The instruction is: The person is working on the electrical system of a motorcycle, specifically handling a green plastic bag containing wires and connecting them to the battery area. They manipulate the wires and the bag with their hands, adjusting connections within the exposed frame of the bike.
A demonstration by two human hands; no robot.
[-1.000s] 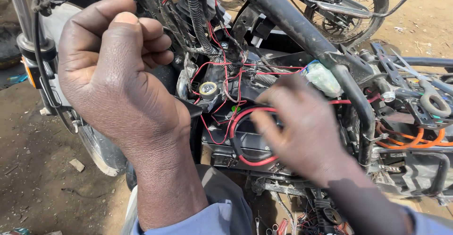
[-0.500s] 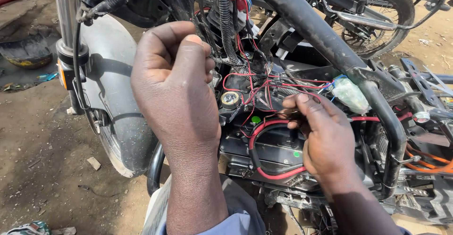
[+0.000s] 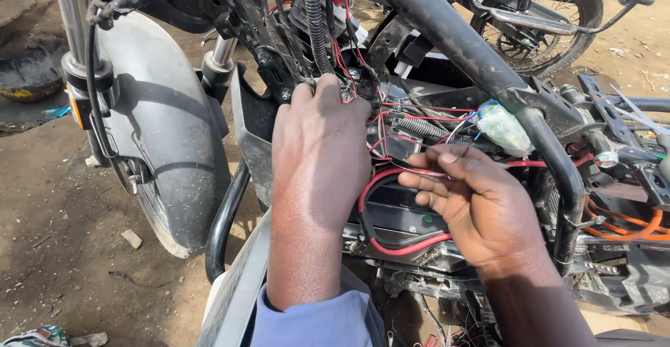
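Both hands work my stripped motorcycle's wiring: left hand [image 3: 319, 153], fingers curled into the red wire bundle [image 3: 347, 75]; right hand [image 3: 481, 204] pinching one red lead [image 3: 412, 171] above the battery [image 3: 398, 214].

Bare dirt ground [image 3: 63, 249], brown and scuffed, carries the stripped motorcycle, whose front wheel under a grey mudguard [image 3: 167, 145] stands on it. Directly on the ground lie a small pale stone [image 3: 130, 238], a dark round basin [image 3: 31, 75] at far left, and a crumpled cloth [image 3: 31, 336] at the lower edge.
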